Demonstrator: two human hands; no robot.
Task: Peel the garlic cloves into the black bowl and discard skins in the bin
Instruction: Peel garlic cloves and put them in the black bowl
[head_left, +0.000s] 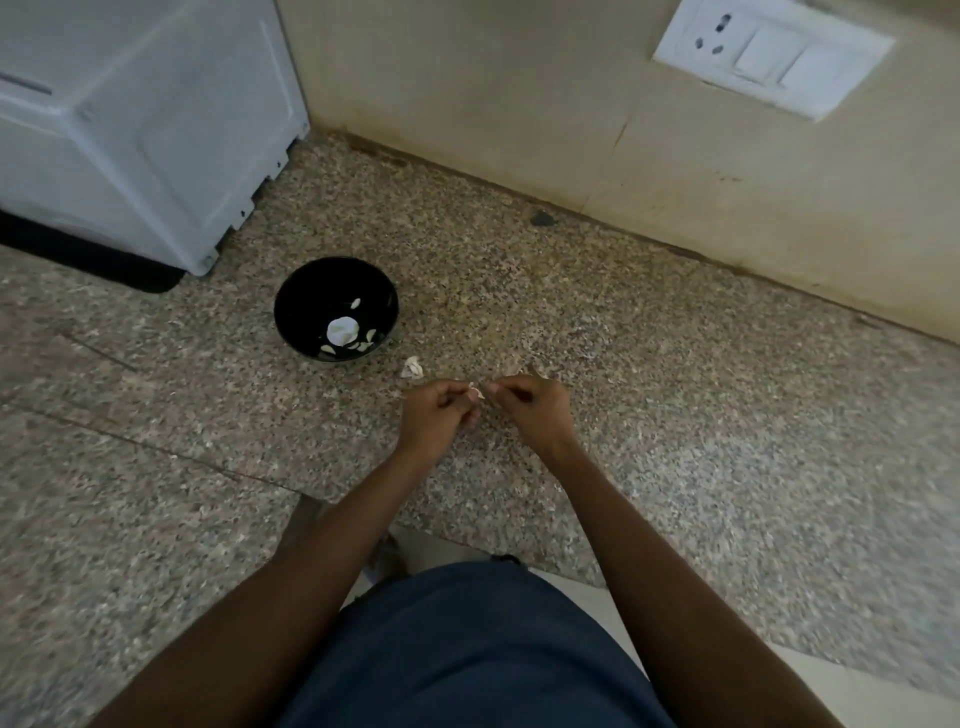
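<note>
Mid-peel over the counter (571, 312): garlic clove (476, 391) pinched between left hand (439, 410) and right hand (530, 408), held close together. Several peeled cloves already in black bowl (306, 291); loose skin (412, 368) undiscarded; no bin visible.
</note>
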